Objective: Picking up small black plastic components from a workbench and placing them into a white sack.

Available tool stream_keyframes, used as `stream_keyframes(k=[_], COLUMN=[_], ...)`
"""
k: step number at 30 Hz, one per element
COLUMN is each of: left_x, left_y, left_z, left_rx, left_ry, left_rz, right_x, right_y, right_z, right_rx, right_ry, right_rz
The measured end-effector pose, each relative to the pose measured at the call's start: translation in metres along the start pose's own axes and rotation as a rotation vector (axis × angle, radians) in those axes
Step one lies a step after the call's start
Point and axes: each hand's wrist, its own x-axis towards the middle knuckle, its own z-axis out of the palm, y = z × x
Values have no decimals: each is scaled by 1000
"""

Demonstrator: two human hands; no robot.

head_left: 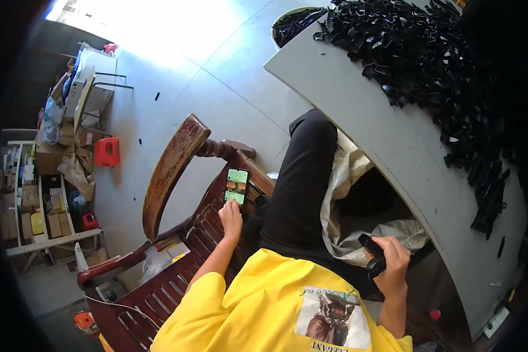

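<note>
Head view, looking down: left hand [231,216] rests on a lit smartphone [237,186] lying on the wooden bench [170,167], fingers spread lightly over its lower end. Right hand [391,255] has its fingers wrapped around a black plastic part [373,253] above a white sack [346,170], beside the grey surface [393,146] heaped with black parts [428,53].

A smartphone [236,186] with its screen lit (green bands above and below a picture) lies face up on the slatted seat of a dark wooden chair, its long side running away from the person, with the left hand [231,216] resting at its near end and the fingertips touching it. The right hand [391,253] grips a small black plastic part [372,256], curled and glossy, held upright over a pale woven sack beside the grey bench.
</note>
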Motion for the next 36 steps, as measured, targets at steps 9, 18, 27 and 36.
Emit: stream_keyframes(k=[9, 18, 27, 36], left_x=[14, -15, -51, -45], left_y=[22, 186, 250, 265], left_z=[14, -50, -59, -51], left_rx=[-116, -487, -831, -863], left_ry=[-4, -96, -849, -928], left_rz=[71, 586, 773, 767], right_x=[-6, -5, -4, -7], right_y=[-2, -14, -27, -25], right_z=[6, 16, 21, 15], right_rx=[-95, -65, -10, -104], right_ry=[-25, -79, -119, 0], right_rz=[0, -13, -38, 22])
